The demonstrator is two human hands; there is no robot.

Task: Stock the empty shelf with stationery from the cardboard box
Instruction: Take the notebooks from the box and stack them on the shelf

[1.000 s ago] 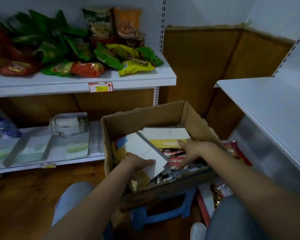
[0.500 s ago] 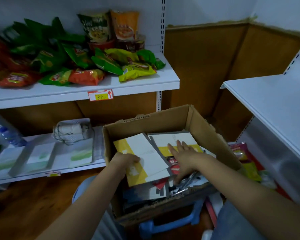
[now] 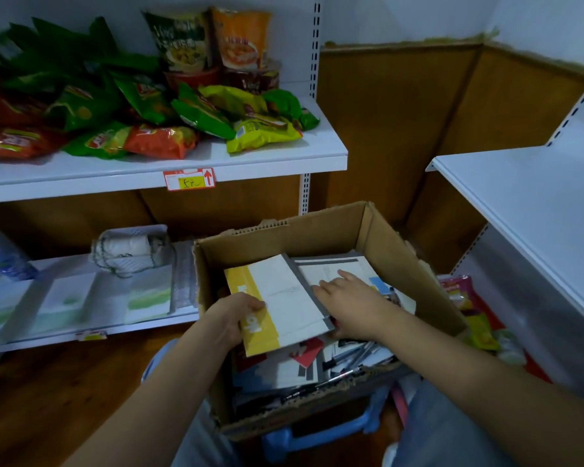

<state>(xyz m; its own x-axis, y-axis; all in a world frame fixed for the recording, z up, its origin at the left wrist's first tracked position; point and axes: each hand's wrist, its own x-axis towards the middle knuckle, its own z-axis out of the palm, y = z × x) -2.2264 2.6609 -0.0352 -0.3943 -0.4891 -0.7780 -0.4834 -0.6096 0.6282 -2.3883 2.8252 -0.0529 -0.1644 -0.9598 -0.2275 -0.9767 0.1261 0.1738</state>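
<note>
Your left hand (image 3: 231, 318) curls round the yellow-striped edge of a white notebook (image 3: 280, 301), thumb on top, holding it tilted above the other stationery in the cardboard box (image 3: 378, 227). Just to its right a second notebook (image 3: 331, 267), grey-edged, lies flatter, and your right hand (image 3: 348, 299) rests on it with fingers spread and nearly straight, gripping nothing; its heel meets the first notebook's right edge. Two notebooks sit on top; several pens (image 3: 354, 357) lie beneath, too jumbled to count. The box stands on a blue stool (image 3: 317, 436). At far right is the bare white shelf (image 3: 536, 203). Since half a second ago your right hand has slid slightly right across the second notebook; your left grip is unchanged.
</note>
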